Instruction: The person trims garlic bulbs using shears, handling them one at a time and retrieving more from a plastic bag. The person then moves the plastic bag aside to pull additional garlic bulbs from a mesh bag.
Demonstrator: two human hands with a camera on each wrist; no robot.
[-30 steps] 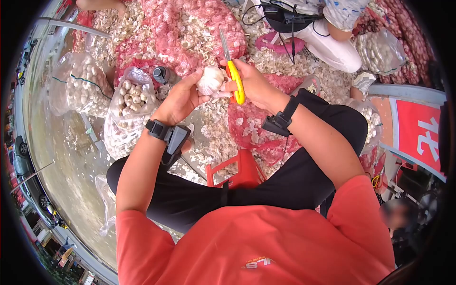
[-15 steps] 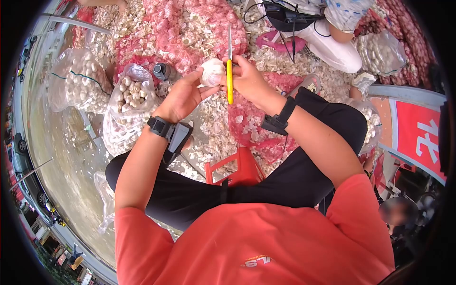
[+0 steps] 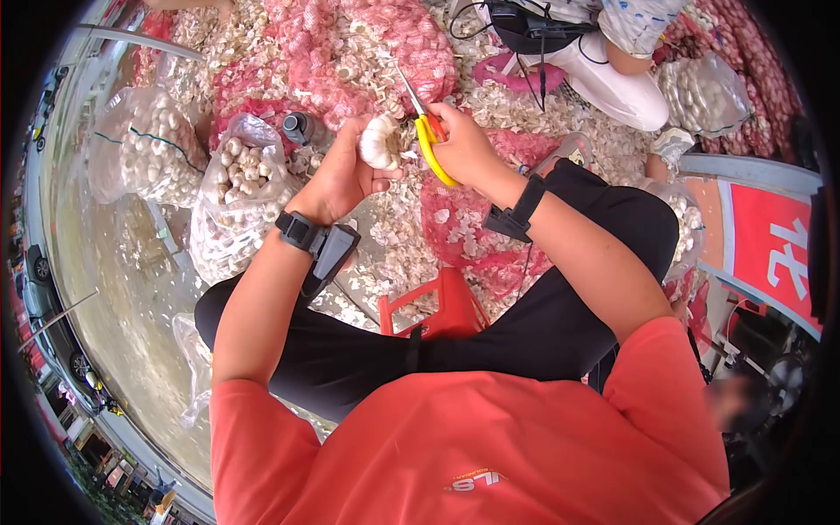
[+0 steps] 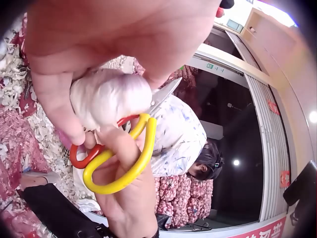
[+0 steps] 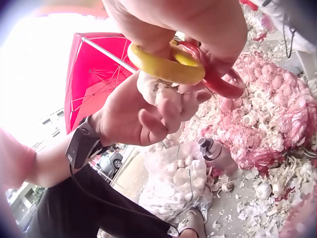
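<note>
My left hand (image 3: 341,175) holds a white garlic bulb (image 3: 380,142) between thumb and fingers. Just to the right of it, my right hand (image 3: 465,150) grips a pair of scissors with yellow and red handles (image 3: 427,147), fingers through the loops. The blades (image 3: 409,90) point away from my body, tilted to the left. Seen from the left wrist, the bulb (image 4: 111,96) is smooth with a purplish tinge, and the scissors' yellow loop (image 4: 121,186) is close below it. In the right wrist view the handles (image 5: 166,67) partly cover the bulb.
Clear bags of garlic (image 3: 241,179) stand at the left, beside a grey bottle (image 3: 298,129). Red net sacks (image 3: 376,44) and loose garlic skins cover the floor ahead. Between my legs is a red plastic stool (image 3: 448,311). Another person's white-clad leg (image 3: 612,87) is at the upper right.
The scissors swung upright, then tilted left, and now sit slightly apart from the bulb. My left hand has turned the bulb and drawn it a little leftward.
</note>
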